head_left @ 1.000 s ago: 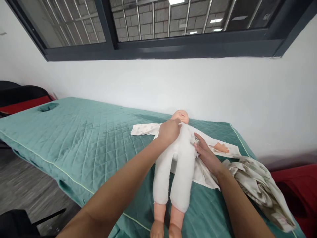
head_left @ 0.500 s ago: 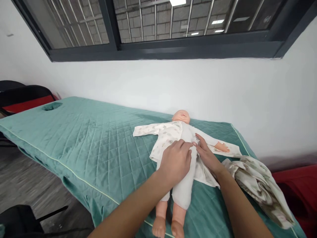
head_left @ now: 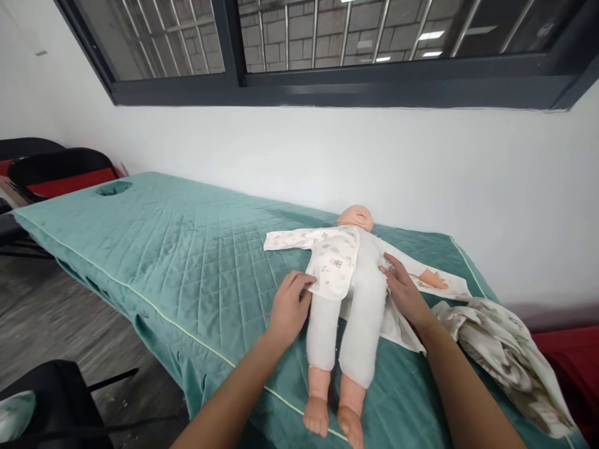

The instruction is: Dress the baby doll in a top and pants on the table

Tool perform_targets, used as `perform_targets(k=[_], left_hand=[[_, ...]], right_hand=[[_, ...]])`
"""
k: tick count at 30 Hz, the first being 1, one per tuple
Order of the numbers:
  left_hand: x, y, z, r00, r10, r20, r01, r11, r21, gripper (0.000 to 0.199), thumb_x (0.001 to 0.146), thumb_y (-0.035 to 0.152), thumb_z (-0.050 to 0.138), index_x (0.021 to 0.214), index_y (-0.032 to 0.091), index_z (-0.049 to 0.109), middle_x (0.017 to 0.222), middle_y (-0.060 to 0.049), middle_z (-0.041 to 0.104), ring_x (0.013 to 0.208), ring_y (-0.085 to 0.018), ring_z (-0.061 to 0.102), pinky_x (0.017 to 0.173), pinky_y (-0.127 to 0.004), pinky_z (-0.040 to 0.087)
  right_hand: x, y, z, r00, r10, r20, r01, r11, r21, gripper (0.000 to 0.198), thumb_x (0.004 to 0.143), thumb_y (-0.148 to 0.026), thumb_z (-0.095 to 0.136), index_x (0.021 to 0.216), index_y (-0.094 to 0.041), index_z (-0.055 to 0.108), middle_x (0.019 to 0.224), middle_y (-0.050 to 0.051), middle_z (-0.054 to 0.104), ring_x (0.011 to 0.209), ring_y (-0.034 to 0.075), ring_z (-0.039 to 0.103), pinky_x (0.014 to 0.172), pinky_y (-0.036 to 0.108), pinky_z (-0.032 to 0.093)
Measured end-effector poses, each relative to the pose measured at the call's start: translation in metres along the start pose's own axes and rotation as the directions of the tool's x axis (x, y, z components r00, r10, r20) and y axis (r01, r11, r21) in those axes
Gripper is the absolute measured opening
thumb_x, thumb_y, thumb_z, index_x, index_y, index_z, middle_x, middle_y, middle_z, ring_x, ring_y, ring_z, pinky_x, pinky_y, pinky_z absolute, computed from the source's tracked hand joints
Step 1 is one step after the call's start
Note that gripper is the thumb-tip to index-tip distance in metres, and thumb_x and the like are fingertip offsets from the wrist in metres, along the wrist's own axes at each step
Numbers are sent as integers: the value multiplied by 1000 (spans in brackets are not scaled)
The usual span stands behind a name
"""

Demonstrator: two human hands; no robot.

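A baby doll lies on its back with a soft white cloth body. Its baby shirt, white with small prints, covers one half of the chest; the other half is bare. Beside the doll's hip, my left hand is closed, its curled fingers pinching the shirt's lower side edge. My right hand lies against the opposite side of the doll's waist, fingers extended and touching the cloth body. The other sleeve is spread flat, with the doll's hand showing near it. Part of the shirt lies beneath the doll and my right wrist.
Green quilted fabric covers the massage bed, which has a face hole at its far left. A crumpled patterned cloth lies at the right edge. Black-and-red chairs stand at left; a black seat is at lower left.
My left hand has moved left from the doll's belly to the shirt's side edge. The shirt front now lies flatter over the chest. My right hand stays at the waist; the view shifted slightly.
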State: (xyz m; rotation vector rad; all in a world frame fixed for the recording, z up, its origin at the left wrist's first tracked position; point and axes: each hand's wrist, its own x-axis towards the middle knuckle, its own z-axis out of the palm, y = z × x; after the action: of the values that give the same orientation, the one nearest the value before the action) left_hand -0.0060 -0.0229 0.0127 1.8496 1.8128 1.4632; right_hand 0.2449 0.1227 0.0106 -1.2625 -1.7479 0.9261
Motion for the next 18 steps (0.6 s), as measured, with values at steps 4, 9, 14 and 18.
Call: perform_targets(k=[4, 9, 14, 18], left_hand=[[-5, 3, 0, 999, 25, -38, -29, 993, -116, 16, 91, 14, 47, 93, 22, 61, 91, -4, 64, 89, -18, 60, 82, -32, 49], [-16, 10, -10, 995, 95, 44, -80, 960, -267, 15, 92, 19, 49, 90, 21, 64, 86, -5, 63, 84, -18, 59, 77, -32, 47], [-2, -12, -5, 960, -273, -63, 219, 873, -435, 29, 96, 38, 47, 86, 19, 66, 85, -4, 66, 81, -17, 61, 76, -31, 48], [29, -37, 6, 877, -466, -116, 391, 833, -391, 29, 93, 40, 51, 110, 19, 62, 110, -9, 71, 101, -21, 66, 90, -34, 50]], right_hand=[[0, -3, 1, 997, 71, 36, -73, 997, 39, 75, 83, -71, 52, 145, -29, 42, 130, 7, 60, 120, 28, 56, 110, 47, 42], [1, -2, 2, 997, 72, 18, -73, 996, 53, 71, 84, -69, 53, 143, -31, 43, 141, 6, 54, 131, 28, 50, 115, 46, 37], [2, 0, 1, 998, 57, 20, -58, 997, 47, 72, 84, -68, 53, 144, -29, 43, 147, 6, 49, 135, 27, 46, 119, 43, 32], [3, 1, 0, 996, 85, 16, -86, 995, 42, 77, 82, -71, 54, 145, -28, 44, 136, 8, 57, 125, 30, 53, 113, 45, 38]])
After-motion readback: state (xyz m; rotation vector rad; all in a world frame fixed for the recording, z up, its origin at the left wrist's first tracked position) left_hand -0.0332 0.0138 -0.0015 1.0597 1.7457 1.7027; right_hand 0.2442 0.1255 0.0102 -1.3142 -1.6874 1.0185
